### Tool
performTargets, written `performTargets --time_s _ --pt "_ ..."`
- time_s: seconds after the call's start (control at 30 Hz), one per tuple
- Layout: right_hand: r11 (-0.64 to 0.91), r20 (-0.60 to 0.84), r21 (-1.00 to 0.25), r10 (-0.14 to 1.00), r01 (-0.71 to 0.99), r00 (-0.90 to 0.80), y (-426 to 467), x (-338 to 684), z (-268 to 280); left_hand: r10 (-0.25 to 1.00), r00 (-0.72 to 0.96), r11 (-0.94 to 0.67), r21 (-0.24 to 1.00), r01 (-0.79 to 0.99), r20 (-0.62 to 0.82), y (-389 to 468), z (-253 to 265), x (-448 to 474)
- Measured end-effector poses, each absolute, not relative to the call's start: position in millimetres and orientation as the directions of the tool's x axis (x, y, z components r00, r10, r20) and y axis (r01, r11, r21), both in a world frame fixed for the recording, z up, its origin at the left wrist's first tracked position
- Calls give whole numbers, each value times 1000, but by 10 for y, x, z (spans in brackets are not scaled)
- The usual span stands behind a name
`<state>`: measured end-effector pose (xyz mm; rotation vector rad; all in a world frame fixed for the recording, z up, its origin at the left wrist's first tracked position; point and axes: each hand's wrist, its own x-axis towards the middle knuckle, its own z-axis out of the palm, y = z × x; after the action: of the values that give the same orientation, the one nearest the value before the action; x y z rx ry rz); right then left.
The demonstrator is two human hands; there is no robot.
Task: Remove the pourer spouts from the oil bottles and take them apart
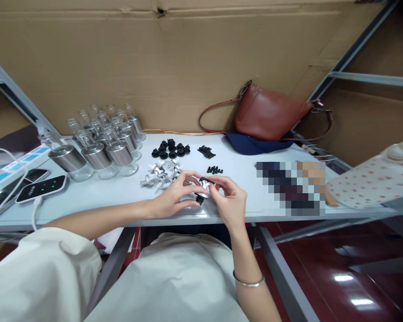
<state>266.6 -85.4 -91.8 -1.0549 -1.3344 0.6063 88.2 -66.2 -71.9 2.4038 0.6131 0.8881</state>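
Near the table's front edge, my left hand (175, 195) is closed on a small silver pour spout (204, 188) with a black stopper at its lower end. My right hand (231, 200) pinches the upper right side of the same spout, where a thin black strip (206, 180) shows at the top. Fingertips partly cover the spout. Just beyond my left hand lies a heap of silver spout parts (161, 173). Behind that heap sit several black stoppers (172, 153). Small black cylinders (215, 170) and flat black strips (205, 152) lie beyond my hands.
Several glass bottles with steel sleeves (98, 154) stand at the left. A phone-like device (42, 188) and power strip (20, 167) are farther left. A brown bag (271, 112) rests on a blue cap (251, 144) at the back right. A dotted white item (369, 181) stands right.
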Motion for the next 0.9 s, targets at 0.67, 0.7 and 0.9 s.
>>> performTargets --time_s 0.67,0.7,0.9 --pt "468 483 -876 858 118 177 -892 2657 -899 573 650 -771 597 221 499 -682 -709 876" --pt "476 492 -870 853 129 175 -895 2659 -900 571 645 -775 592 222 507 -686 -708 876" --pt "522 544 -831 834 191 86 -906 2689 -882 571 620 -793 559 244 538 -706 -710 862"
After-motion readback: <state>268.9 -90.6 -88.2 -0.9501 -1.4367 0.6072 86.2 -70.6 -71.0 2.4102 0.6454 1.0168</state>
